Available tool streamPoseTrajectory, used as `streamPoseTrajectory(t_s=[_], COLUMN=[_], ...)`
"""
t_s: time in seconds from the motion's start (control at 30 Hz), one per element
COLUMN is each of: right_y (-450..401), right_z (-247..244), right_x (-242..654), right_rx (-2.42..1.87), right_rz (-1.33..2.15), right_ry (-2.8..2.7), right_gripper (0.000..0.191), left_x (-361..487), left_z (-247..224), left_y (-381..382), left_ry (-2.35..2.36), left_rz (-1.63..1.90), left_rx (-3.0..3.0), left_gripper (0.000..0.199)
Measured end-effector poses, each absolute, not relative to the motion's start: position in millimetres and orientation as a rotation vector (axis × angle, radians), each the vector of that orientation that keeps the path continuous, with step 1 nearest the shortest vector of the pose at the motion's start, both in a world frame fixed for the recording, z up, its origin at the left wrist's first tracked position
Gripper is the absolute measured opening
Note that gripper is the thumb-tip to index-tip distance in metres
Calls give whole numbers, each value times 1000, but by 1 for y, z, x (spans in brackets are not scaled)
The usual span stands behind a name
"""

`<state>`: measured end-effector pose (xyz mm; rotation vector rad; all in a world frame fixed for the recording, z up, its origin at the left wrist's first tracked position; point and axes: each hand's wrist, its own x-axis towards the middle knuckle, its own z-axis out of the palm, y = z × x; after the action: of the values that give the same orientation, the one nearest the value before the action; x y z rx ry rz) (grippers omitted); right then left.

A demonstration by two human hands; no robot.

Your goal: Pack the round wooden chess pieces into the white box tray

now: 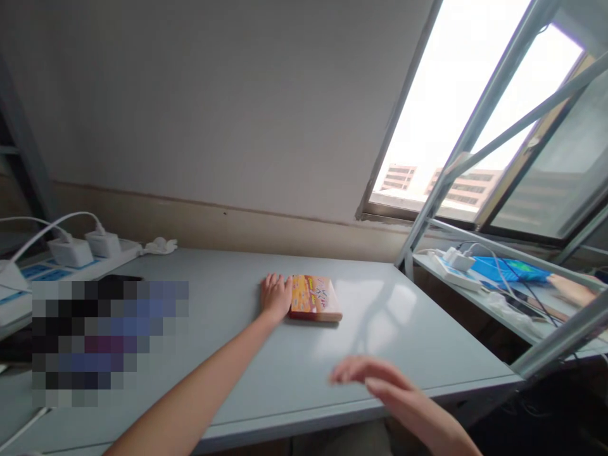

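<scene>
A thick book [317,299] with an orange, yellow and pink cover lies flat on the pale table [228,380]. My left hand [276,296] rests at the book's left edge, palm down, its fingers lying flat and slightly apart. Over the table's front edge hovers my right hand [375,377], apart from the book, its fingers loosely curved with a gap to the thumb and nothing held. Parts of its fingers are blurred.
At the left, a power strip [128,248] carries white plugs and cables; beside it is a pixelated area. Metal bed-frame bars [456,158] rise at the right, by a window. Beyond them, another person's hand [572,288] is near a blue packet [515,269].
</scene>
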<state>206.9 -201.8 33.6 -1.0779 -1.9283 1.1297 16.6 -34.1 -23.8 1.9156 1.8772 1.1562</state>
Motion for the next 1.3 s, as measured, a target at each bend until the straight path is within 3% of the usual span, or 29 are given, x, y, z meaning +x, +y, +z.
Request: streamPoseTrajectory(t_s=[0.13, 0.27, 0.4, 0.53, 0.77, 0.87, 0.93, 1.07, 1.17, 1.3], right_y=[-135, -96, -109, -130, -103, -68, -48, -27, -24, -23], right_z=[25, -3, -8, 26, 79, 64, 50, 32, 32, 36], right_x=[203, 189, 183, 187, 202, 208, 212, 218, 223, 228], right_rx=[-1500, -1615, -1469, -1211, -1046, -1160, -1276, -1329, -1210, -1112], right_rz=[676, 790, 858, 806, 658, 525, 402, 324, 475, 728], right_ry=[-1785, -1894, -1859, -1777, -1968, -1988, -2099, -2310, -2375, -2370], right_gripper=[59, 77, 79, 70, 60, 41, 29, 23, 27, 30], left_x=[15, 15, 23, 30, 1, -21, -33, -51, -60, -55], left_z=[-28, -30, -17, 24, 89, 81, 63, 18, -1, 3], left_y=[-34, -33, -47, -81, -83, -54, -36, -10, 2, 9], left_ry=[1771, 1672, 1444, 1052, 1238, 1428, 1519, 1745, 1879, 1820], left_rz=[1078, 1150, 1415, 1610, 1921, 1695, 1473, 1042, 767, 968], left_rx=[2054, 2006, 1784, 1789, 2013, 2294, 2434, 2544, 2560, 2577], left_gripper=[35, 32, 40, 54, 54, 47, 56, 65, 47, 24])
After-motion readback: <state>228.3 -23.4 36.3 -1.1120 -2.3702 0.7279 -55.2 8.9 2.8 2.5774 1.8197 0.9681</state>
